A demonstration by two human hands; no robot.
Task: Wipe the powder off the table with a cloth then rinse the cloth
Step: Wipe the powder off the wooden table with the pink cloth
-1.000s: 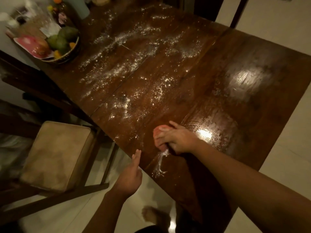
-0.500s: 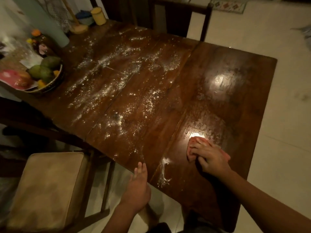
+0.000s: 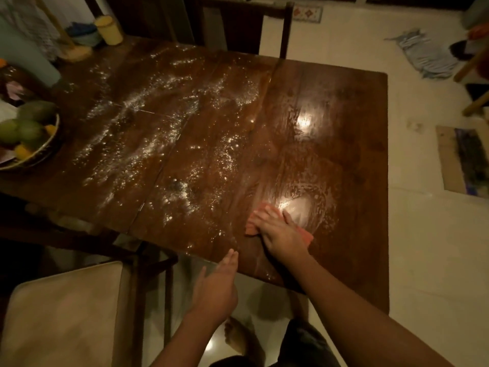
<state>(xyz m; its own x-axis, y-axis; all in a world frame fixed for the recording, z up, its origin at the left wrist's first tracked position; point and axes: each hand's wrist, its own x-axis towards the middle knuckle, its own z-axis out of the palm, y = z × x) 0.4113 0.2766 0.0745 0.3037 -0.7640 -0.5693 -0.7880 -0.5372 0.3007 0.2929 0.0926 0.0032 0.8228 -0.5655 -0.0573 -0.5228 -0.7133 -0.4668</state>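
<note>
White powder [image 3: 148,123] is scattered over the left and middle of the dark wooden table [image 3: 357,107]. My right hand [image 3: 280,231] presses flat on an orange-pink cloth [image 3: 304,235] near the table's front edge; the cloth shows only at the fingertips and beside the wrist. The wood to the right of the cloth looks wet and streaked. My left hand [image 3: 215,287] hovers flat with fingers together just off the front edge, holding nothing.
A bowl of green fruit [image 3: 29,133] stands at the table's left edge, a yellow cup [image 3: 109,29] at the far left corner. A cushioned chair [image 3: 60,313] is at front left, another chair [image 3: 243,25] behind the table. A rag [image 3: 426,53] lies on the floor.
My right hand has slid the cloth to the right and then back toward the middle front. The small powder pile near the front edge is gone. My left hand stays by the edge.
</note>
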